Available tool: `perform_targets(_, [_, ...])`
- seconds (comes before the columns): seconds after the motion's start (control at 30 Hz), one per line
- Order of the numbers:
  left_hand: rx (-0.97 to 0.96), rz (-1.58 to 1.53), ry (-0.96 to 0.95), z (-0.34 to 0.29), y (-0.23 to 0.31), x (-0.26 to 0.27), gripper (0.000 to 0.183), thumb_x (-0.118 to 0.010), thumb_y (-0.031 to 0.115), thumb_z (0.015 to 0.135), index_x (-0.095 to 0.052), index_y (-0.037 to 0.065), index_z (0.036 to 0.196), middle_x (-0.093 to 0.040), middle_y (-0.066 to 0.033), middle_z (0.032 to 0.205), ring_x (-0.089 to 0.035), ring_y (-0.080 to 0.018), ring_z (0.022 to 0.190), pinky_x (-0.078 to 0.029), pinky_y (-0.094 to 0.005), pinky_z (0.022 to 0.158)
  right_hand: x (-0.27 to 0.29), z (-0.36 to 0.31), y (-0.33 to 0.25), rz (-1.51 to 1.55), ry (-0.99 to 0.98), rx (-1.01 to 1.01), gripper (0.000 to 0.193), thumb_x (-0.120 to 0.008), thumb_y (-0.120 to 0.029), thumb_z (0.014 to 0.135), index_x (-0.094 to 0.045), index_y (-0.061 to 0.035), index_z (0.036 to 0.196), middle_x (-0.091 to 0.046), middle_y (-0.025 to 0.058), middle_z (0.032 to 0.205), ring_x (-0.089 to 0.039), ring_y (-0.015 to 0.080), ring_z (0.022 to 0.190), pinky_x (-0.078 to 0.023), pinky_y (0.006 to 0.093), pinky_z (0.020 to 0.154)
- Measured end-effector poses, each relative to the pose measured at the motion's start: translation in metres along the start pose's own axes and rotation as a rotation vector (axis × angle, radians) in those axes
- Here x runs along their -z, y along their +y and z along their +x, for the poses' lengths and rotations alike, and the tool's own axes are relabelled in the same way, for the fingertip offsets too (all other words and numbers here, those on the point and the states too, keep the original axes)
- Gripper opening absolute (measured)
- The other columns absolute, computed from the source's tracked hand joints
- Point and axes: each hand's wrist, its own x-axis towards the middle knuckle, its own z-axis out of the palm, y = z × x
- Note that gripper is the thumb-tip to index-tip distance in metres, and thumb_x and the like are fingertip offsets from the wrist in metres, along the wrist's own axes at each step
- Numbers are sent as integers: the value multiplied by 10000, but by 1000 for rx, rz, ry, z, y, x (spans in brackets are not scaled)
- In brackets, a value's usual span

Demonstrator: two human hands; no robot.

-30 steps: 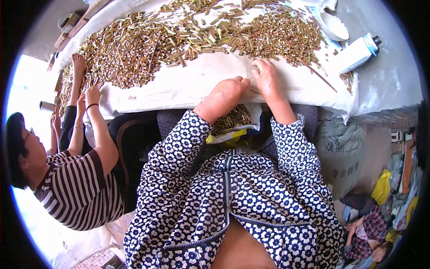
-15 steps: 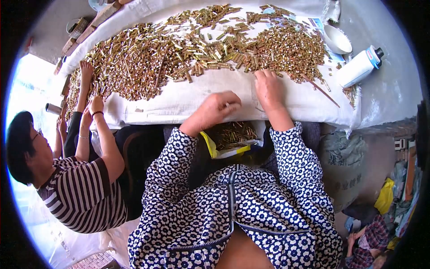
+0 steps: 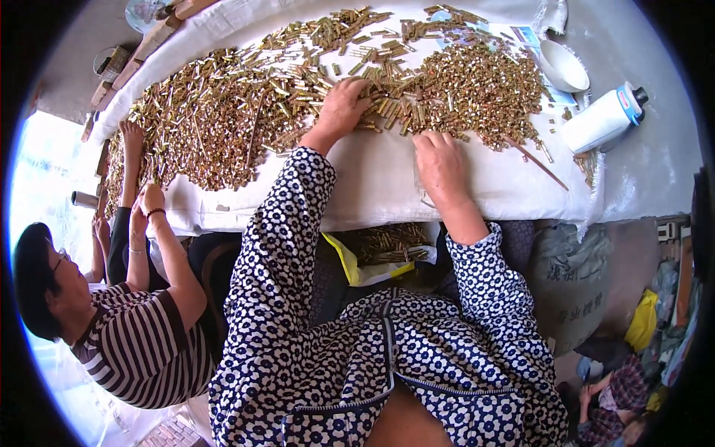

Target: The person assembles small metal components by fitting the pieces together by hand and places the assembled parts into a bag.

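Heaps of small brass-coloured metal pieces lie on a white cloth-covered table (image 3: 365, 179). A wide heap (image 3: 216, 119) spreads to the left and a rounder heap (image 3: 484, 86) to the right, with longer rod-like pieces (image 3: 395, 112) between. My left hand (image 3: 342, 108) reaches onto the rod-like pieces, its thumb and forefinger apart; nothing shows between them. At the near edge of the right heap, my right hand (image 3: 441, 164) rests on the cloth with fingers bent together. Whatever those fingertips hold, if anything, is hidden.
Below the table edge, a yellow-and-white lined container (image 3: 356, 276) holds more rod-like pieces. A thin brown stick (image 3: 538, 165), a white bowl (image 3: 562, 67) and a white bottle (image 3: 602, 123) lie to the right. A co-worker in a striped shirt (image 3: 149, 343) sits at the left.
My left hand has moved forward from above the near cloth onto the rod-like pieces. My right hand stays at the right heap's edge. The whole view has shifted slightly.
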Motion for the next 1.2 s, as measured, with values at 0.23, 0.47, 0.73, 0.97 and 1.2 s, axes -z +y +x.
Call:
perform_targets(0.23, [-168, 19, -187, -43, 48, 4, 376, -593, 144, 840, -540, 103, 1211, -502, -125, 1300, -440, -324, 1229, -359, -422, 1028, -6, -5, 7, 40, 144, 26, 102, -632, -54, 787, -631, -54, 889, -620, 84, 866, -588, 274, 832, -496, 371, 730])
perform_targets(0.47, [-166, -73, -174, -82, 63, 27, 453, -617, 132, 818, -507, 88, 1255, -510, -128, 1299, -444, -321, 1232, -286, -453, 1073, -6, -5, 8, 40, 173, 43, 103, -637, -51, 783, -649, -62, 885, -620, 82, 847, -590, 264, 819, -498, 361, 711])
perform_targets(0.73, [-34, -97, 86, -95, 64, 33, 320, -631, 44, 787, -595, 48, 1105, -607, -138, 1127, -566, -331, 1053, -462, -381, 900, -5, -4, 10, 14, 108, 25, 74, -626, -67, 786, -649, -70, 856, -623, 70, 850, -589, 254, 823, -507, 365, 711])
perform_targets(0.97, [-84, 266, 22, -77, 84, 16, 125, -615, 127, 799, -641, 60, 900, -603, -115, 903, -586, -318, 870, -486, -422, 735, -8, -7, 12, 3, 128, 30, 82, -627, -45, 761, -630, -63, 841, -612, 80, 850, -594, 262, 837, -511, 368, 725])
perform_targets(1.2, [-71, 482, -58, -69, 89, 1, 92, -568, 59, 745, -610, 45, 825, -583, -128, 903, -584, -310, 884, -499, -398, 732, -11, -10, 14, 54, 126, 8, 127, -629, -22, 745, -622, -54, 868, -613, 89, 882, -601, 265, 845, -511, 370, 742])
